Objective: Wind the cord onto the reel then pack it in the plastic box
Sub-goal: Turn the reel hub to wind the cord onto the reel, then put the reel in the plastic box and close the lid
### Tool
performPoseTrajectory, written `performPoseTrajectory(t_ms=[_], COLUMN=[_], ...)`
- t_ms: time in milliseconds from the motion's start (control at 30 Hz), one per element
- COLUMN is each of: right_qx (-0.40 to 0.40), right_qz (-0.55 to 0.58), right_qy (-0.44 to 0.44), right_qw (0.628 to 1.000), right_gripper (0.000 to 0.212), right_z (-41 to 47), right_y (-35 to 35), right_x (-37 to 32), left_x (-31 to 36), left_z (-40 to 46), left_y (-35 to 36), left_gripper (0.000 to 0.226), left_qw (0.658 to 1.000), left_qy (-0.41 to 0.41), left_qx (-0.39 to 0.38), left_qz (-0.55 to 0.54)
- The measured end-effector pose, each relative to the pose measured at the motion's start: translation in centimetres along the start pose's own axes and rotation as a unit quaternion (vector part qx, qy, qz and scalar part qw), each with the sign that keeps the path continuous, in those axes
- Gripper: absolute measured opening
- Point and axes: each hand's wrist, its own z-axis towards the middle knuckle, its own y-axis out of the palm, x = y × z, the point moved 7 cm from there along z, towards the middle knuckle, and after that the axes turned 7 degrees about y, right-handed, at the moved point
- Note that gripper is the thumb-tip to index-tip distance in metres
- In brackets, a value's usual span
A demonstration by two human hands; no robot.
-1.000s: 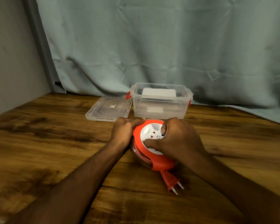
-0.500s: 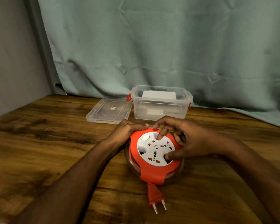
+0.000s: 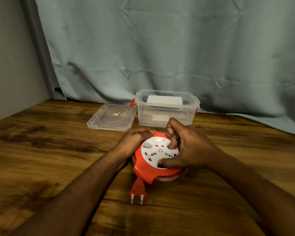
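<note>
A round orange cord reel (image 3: 144,169) with a white socket face (image 3: 157,151) lies flat on the wooden table. My left hand (image 3: 133,142) grips its left rim. My right hand (image 3: 186,147) lies over its right side, with a fingertip and the thumb pressed into recesses of the white face. The orange two-pin plug (image 3: 137,189) sticks out from the reel's near edge, pins pointing at me; only a short stub of cord shows. Just behind the reel stands the clear plastic box (image 3: 167,114), open, with red latches.
The box's clear lid (image 3: 112,117) lies flat on the table to the left of the box. A white card shows inside the box. A grey-green curtain hangs along the back, and a grey wall closes the left side.
My right hand has turned on the white face, shifting from a spread-finger touch to a finger and thumb in the recesses. The plug has swung to the left.
</note>
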Motion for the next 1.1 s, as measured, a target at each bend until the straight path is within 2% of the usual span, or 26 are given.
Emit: performPoseTrajectory(t_ms=[100, 167, 233, 300, 333, 433, 600, 667, 900, 1000, 1067, 1100], right_qx=[0.022, 0.019, 0.086, 0.173, 0.179, 0.130, 0.141, 0.136, 0.129, 0.119, 0.138, 0.166], right_qz=[0.006, 0.058, 0.179, 0.247, 0.257, 0.325, 0.356, 0.367, 0.393, 0.415, 0.451, 0.472], right_qy=[0.023, 0.051, 0.065, 0.080, 0.097, 0.150, 0.215, 0.233, 0.250, 0.251, 0.269, 0.283], right_qw=[0.999, 0.997, 0.978, 0.950, 0.945, 0.925, 0.898, 0.890, 0.875, 0.866, 0.840, 0.818], right_gripper=[0.065, 0.061, 0.048, 0.033, 0.029, 0.021, 0.028, 0.028, 0.026, 0.018, 0.012, 0.016], right_z=[0.0, 0.2, 0.4, 0.6, 0.9, 1.3, -1.0, -2.2, -7.8, -8.5, -7.6, -6.8], right_y=[0.7, 1.1, 1.0, 1.4, 2.2, 4.8, 4.5, 4.4, 4.3, 4.1, 3.5, 3.1], right_x=[0.1, 1.2, 2.7, 4.3, 4.8, 5.7, 5.5, 4.9, 2.3, 2.0, 2.9, 4.0], left_x=[-0.1, -0.2, -0.2, -0.1, 0.0, 0.8, 2.4, 2.4, 2.5, 2.4, 2.5, 2.6], left_z=[0.3, 0.3, 0.2, -0.1, -0.2, -1.0, -3.5, -4.2, -9.6, -10.5, -10.2, -9.7], left_y=[-0.4, -0.9, -1.2, -1.4, -1.5, -1.5, -0.4, -0.4, -0.1, -0.3, -0.5, -0.7], left_gripper=[0.019, 0.019, 0.020, 0.025, 0.026, 0.024, 0.031, 0.033, 0.029, 0.027, 0.036, 0.042], left_qw=[1.000, 0.999, 0.998, 0.991, 0.986, 0.972, 0.916, 0.902, 0.910, 0.914, 0.937, 0.954], left_qy=[0.008, 0.015, 0.029, 0.051, 0.057, 0.069, 0.056, 0.048, 0.059, 0.063, 0.049, 0.041], left_qx=[0.017, 0.029, 0.039, 0.048, 0.056, 0.087, 0.086, 0.085, 0.068, 0.063, 0.068, 0.079], left_qz=[0.004, 0.013, 0.042, 0.111, 0.147, 0.208, 0.388, 0.421, 0.404, 0.396, 0.341, 0.285])
